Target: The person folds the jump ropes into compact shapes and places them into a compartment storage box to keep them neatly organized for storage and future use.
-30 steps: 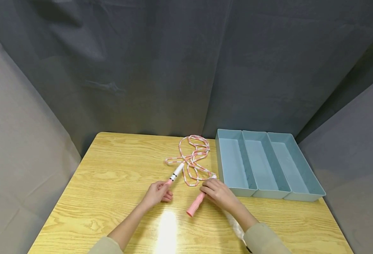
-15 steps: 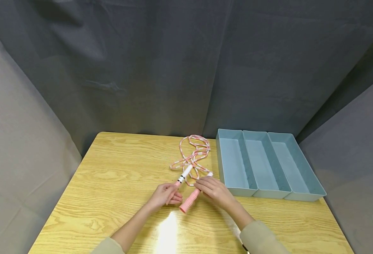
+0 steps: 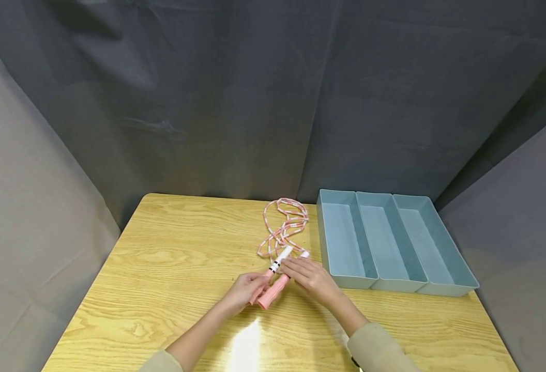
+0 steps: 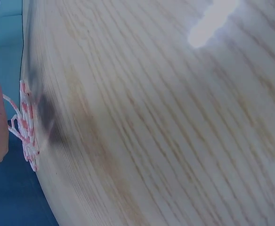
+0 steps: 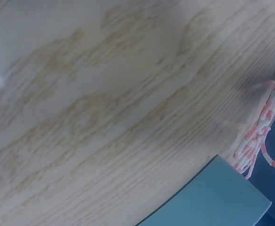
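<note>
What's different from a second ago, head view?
Left hand moved right with its handle; right hand edged left, bringing the other handle left at its near end. Handles now nearly side by side. The beaded rope had its left loop drawn rightward. Nothing newly gripped or released. Unchanged: blue bins, rope's far coils.

Head: you look forward and down over the tabletop point(image 3: 175, 258)
Left wrist: your view sits close above it, sideways
Right wrist: likewise close, tilted
Wrists share: beaded rope point(image 5: 258, 134), blue bin point(image 5: 213, 193)
</note>
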Tool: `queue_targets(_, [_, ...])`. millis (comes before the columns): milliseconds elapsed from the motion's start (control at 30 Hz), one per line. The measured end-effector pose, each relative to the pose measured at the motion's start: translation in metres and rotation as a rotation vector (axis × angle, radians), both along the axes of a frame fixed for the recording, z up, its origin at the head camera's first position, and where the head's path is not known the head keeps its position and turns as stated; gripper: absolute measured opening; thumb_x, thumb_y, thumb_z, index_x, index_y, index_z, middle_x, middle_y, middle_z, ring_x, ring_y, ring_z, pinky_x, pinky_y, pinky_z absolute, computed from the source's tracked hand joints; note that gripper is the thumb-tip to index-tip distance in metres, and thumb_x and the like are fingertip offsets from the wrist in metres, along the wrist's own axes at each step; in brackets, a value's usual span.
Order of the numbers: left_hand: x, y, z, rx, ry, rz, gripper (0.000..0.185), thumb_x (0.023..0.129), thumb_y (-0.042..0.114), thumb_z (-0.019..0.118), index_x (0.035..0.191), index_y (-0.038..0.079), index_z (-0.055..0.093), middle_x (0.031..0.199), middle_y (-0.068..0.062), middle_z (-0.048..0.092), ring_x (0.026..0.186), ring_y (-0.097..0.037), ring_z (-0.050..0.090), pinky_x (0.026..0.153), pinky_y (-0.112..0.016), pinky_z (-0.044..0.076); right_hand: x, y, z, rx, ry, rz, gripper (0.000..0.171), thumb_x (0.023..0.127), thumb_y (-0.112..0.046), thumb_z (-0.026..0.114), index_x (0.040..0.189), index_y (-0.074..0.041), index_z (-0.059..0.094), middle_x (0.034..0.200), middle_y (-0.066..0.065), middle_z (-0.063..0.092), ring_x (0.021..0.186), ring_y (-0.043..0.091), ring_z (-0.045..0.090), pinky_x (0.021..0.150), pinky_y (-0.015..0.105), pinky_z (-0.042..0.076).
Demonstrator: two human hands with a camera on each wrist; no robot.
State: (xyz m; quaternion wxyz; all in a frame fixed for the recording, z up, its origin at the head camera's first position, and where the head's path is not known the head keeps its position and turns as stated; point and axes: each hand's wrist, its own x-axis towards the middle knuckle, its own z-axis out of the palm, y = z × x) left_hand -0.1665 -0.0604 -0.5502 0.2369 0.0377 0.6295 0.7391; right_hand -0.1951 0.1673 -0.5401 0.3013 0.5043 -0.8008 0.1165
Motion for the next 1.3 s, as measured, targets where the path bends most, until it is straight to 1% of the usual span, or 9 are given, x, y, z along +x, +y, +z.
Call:
queue_targets(100, [0.000,0.002,0.000,0.060,-0.016,-0.019,0.042,0.092,0.017,0.050,0.115,-0.019,0.048,0.081,-0.011,0.064,0.072,-0.025,0.066,0.064,-0.028,0.054,0.000,0.000,0.000,0.000,-0.007,0.001,0.032,0.094,-0.014,0.042,0.119,-0.006,0.059,0.121,0.007,0.059,0.111,0.022,0.055,0.093,0.036,0.043])
queue_targets(200, [0.000,0.003,0.000,0.106,-0.040,-0.050,0.042,0.093,0.019,0.050,0.114,-0.018,0.048,0.087,-0.021,0.064,0.081,-0.035,0.065,0.072,-0.040,0.053,-0.001,-0.002,-0.001,0.000,0.000,0.001,0.033,0.097,-0.016,0.037,0.119,-0.007,0.060,0.121,0.007,0.059,0.111,0.021,0.055,0.092,0.036,0.044])
queue_targets(267, [0.000,0.002,0.001,0.117,-0.041,-0.078,0.042,0.094,0.019,0.048,0.116,-0.017,0.048,0.092,-0.027,0.062,0.083,-0.035,0.065,0.075,-0.042,0.052,-0.001,-0.002,-0.001,0.000,0.006,0.003,0.037,0.099,-0.018,0.031,0.119,-0.006,0.060,0.121,0.007,0.059,0.110,0.021,0.056,0.092,0.036,0.044])
queue_targets(400, [0.001,0.001,0.003,0.151,-0.045,-0.144,0.043,0.096,0.019,0.045,0.120,-0.016,0.045,0.101,-0.033,0.058,0.084,-0.029,0.066,0.079,-0.043,0.050,-0.002,-0.004,-0.002,0.002,0.014,0.004,0.039,0.100,-0.018,0.027,0.118,-0.006,0.060,0.121,0.007,0.059,0.110,0.021,0.056,0.093,0.035,0.043])
queue_targets(533, [0.001,0.001,0.004,0.177,-0.076,-0.174,0.039,0.093,0.016,0.050,0.118,-0.015,0.046,0.099,-0.031,0.060,0.080,-0.024,0.067,0.078,-0.039,0.051,-0.003,-0.004,-0.002,0.001,0.027,0.002,0.042,0.101,-0.019,0.024,0.118,-0.006,0.061,0.119,0.008,0.060,0.110,0.021,0.056,0.093,0.034,0.043])
queue_targets(700, [0.001,0.002,0.003,0.200,-0.100,-0.166,0.039,0.089,0.010,0.056,0.118,-0.015,0.045,0.098,-0.031,0.060,0.078,-0.023,0.067,0.074,-0.035,0.053,-0.003,-0.005,-0.002,-0.006,0.030,0.002,0.041,0.101,-0.019,0.025,0.117,-0.006,0.061,0.119,0.008,0.060,0.110,0.022,0.056,0.093,0.034,0.043])
queue_targets(933, [0.001,0.002,0.003,0.199,-0.119,-0.156,0.041,0.088,0.010,0.057,0.118,-0.015,0.044,0.087,-0.018,0.064,0.073,-0.022,0.067,0.068,-0.031,0.054,-0.002,-0.008,-0.001,-0.024,0.028,0.007,0.041,0.101,-0.019,0.026,0.116,-0.006,0.062,0.120,0.009,0.060,0.110,0.023,0.056,0.092,0.034,0.044])
queue_targets(1100, [0.002,0.002,0.003,0.191,-0.129,-0.158,0.042,0.087,0.010,0.058,0.118,-0.015,0.045,0.086,-0.018,0.064,0.072,-0.022,0.066,0.068,-0.031,0.054,-0.003,-0.009,-0.001,-0.039,0.016,0.003,0.035,0.099,-0.018,0.034,0.119,-0.004,0.060,0.122,0.009,0.058,0.110,0.023,0.056,0.094,0.035,0.043])
queue_targets(1300, [0.003,0.001,0.003,0.191,-0.128,-0.167,0.039,0.088,0.009,0.057,0.117,-0.014,0.046,0.086,-0.017,0.065,0.074,-0.022,0.066,0.069,-0.031,0.054,-0.006,-0.011,-0.001,-0.041,0.032,0.002,0.035,0.097,-0.020,0.036,0.119,-0.004,0.059,0.122,0.010,0.058,0.111,0.023,0.055,0.094,0.036,0.043])
